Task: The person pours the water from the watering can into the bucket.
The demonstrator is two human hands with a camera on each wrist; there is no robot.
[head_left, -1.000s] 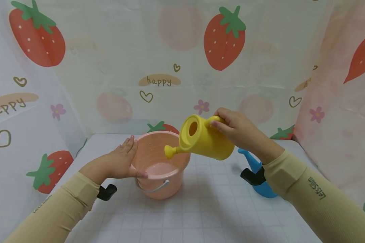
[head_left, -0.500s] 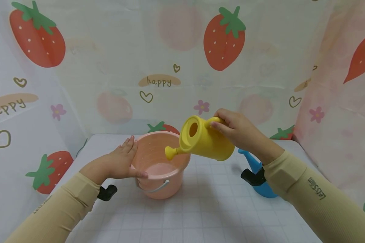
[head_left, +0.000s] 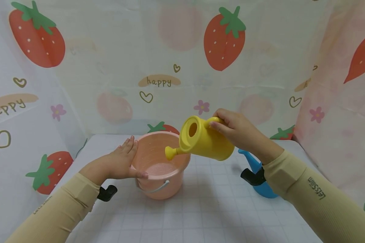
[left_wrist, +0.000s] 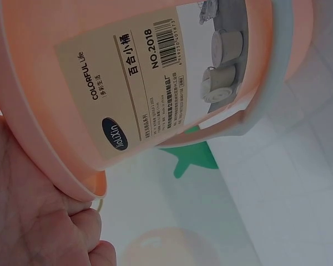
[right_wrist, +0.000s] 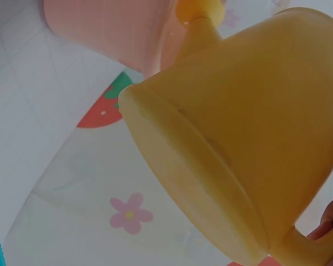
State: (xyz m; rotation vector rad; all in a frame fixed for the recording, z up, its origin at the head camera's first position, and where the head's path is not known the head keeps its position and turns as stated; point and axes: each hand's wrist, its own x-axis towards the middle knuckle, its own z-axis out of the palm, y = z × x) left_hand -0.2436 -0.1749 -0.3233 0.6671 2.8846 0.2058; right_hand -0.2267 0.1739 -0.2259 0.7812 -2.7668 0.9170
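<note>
Gripping the yellow can (head_left: 213,143) by its handle (head_left: 213,119), the right hand (head_left: 241,130) tips its spout (head_left: 171,153) over the bucket (head_left: 165,189). The left hand (head_left: 117,163) spreads against the bucket's rim, thumb and fingers wide apart. Only the left wrist view shows the bucket's label (left_wrist: 133,83); only the right, the can's base (right_wrist: 183,172). Whether liquid lies in either is unclear.

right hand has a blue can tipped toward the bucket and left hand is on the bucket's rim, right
Not quite: the can is yellow, not blue, as the head view shows. The right hand does have it tipped toward the bucket, and the left hand is on the rim.
</note>
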